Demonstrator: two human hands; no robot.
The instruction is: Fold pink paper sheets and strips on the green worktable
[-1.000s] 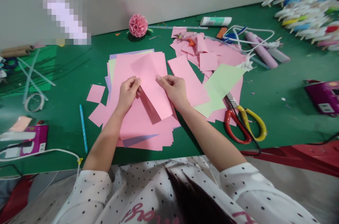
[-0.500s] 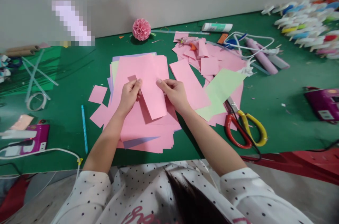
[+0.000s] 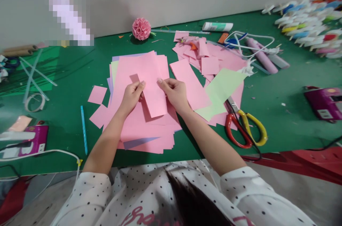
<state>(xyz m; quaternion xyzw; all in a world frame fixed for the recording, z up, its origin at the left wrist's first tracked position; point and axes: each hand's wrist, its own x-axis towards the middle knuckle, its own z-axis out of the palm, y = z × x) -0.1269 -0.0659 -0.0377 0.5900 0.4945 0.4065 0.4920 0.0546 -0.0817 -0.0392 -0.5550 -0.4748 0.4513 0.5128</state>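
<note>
A strip of pink paper (image 3: 154, 99) is held between my two hands, raised a little over the stack and casting a shadow on it. My left hand (image 3: 133, 94) pinches its left edge with thumb and fingers. On the opposite edge, my right hand (image 3: 175, 93) grips with the thumb on top. Beneath lies a pile of pink sheets (image 3: 133, 126), with purple and pale green edges peeking out. Another pink strip (image 3: 189, 85) rests just right of my right hand. Two small pink squares (image 3: 97, 94) are left of the pile.
Red-and-yellow-handled scissors (image 3: 244, 130) lie at the right, by a green paper piece (image 3: 223, 89). Pink scraps (image 3: 211, 53) spread behind. A pink paper ball (image 3: 141, 29) sits near the wall. A blue pencil (image 3: 83, 130) and purple power boxes (image 3: 324, 103) are on the green table.
The view has shifted slightly. Both hands keep their hold on the pink strip, whose lower end sits slightly higher; my left hand is a little closer to the right one.
</note>
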